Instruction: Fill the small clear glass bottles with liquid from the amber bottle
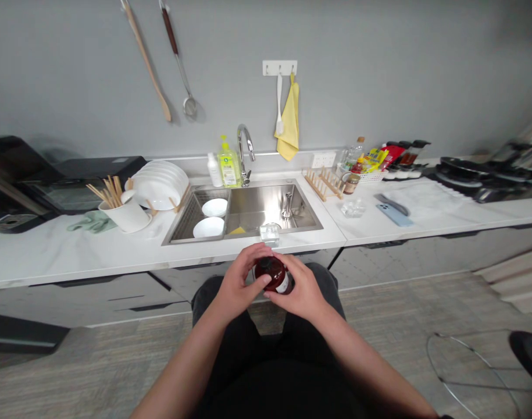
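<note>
Between my two hands, in front of the counter edge and above my lap, is a dark red jar [272, 270] with a pale label on its right side. My left hand [243, 278] curls around its left side, with the thumb lying over the near part. From the right, my right hand [304, 286] wraps the jar, fingers on the far side and thumb below. Part of the jar is hidden by my fingers. Just beyond it a small clear glass container [270, 234] stands at the sink's front rim.
Past the counter edge is a steel sink [252, 198] holding white bowls [209, 227] in a rack. Plates [161, 183] and a utensil holder [128, 214] stand left. To the right are a wooden rack [322, 185], a lidded jar [351, 184] and a phone [394, 214].
</note>
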Demonstrator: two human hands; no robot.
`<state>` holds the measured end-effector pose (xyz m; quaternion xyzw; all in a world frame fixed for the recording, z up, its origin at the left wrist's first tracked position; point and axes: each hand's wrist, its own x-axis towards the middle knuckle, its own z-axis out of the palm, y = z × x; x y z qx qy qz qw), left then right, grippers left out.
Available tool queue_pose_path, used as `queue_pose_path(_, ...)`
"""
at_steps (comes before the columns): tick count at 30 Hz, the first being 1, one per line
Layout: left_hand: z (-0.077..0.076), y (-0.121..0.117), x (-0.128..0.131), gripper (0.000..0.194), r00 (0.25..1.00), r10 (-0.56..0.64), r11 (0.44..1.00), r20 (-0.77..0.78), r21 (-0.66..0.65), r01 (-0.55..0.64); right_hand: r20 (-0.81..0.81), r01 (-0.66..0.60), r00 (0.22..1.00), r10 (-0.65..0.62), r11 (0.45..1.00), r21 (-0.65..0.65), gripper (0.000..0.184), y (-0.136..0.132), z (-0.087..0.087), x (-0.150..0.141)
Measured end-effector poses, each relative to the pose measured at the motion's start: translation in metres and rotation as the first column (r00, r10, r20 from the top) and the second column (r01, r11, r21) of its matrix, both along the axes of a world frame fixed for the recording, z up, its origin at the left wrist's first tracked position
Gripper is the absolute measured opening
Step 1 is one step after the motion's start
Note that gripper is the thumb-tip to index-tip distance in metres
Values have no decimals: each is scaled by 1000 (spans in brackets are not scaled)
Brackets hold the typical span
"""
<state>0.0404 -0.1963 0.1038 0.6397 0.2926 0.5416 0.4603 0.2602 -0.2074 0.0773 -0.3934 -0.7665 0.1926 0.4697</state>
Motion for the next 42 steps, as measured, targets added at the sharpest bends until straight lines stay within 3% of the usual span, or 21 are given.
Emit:
queue_pose_path(3, -2, -2, 7, 55, 985, 168, 985, -26, 28, -167, 0, -25, 1000, 25, 1000, 8, 95, -2, 1, -2)
queue_pose_path(5, -3, -3, 8, 51, 975, 222, 975, -21, -25, -222, 7, -39, 999, 39, 999, 10, 95, -4, 2, -3)
queue_pose_path(9, -3, -4, 2, 53, 988, 154, 977, -4, -146, -153, -29, -54, 998, 53, 998, -15, 97, -2, 1, 1)
queue_pose_path(14, 1, -4, -1, 48, 1000, 14, 997, 1, -81, -14, -49, -95, 994, 94, 995, -25, 95, 0, 2, 6)
queue_pose_path(17, 0, -2, 3, 50, 999, 49, 998, 14, -34, -48, -18, -73, 997, 73, 997, -30, 94, -3, 8, 5)
queue_pose_path(20, -3, -1, 6, 50, 990, 137, 987, 36, -87, -133, -2, -104, 995, 104, 994, -17, 97, -4, 12, 4)
queue_pose_path(24, -5, -1, 0, 58, 994, 91, 980, 63, -184, -78, -72, -210, 975, 208, 978, -14, 100, 1, 11, 10)
queue_pose_path(31, -12, 1, -3, 58, 996, 55, 985, 74, -166, -42, -94, -249, 965, 245, 968, -28, 96, 10, 8, 17)
queue_pose_path(34, -15, 6, -8, 58, 997, 80, 992, 21, -103, -77, -75, -153, 986, 148, 987, -54, 90, 17, 1, 31)
queue_pose_path(37, -19, 18, -32, 49, 977, 214, 976, 1, -32, -214, -176, 84, 980, -98, 993, -81, 86, 38, -15, 71)
queue_pose_path(39, -25, 31, -59, 41, 925, 378, 926, 39, -23, -378, -309, 283, 903, -300, 954, -98, 86, 59, -28, 111)
queue_pose_path(42, -39, 58, -107, 38, 769, 636, 772, 66, -31, -635, -424, 552, 714, -557, 821, -147, 97, 96, -47, 181)
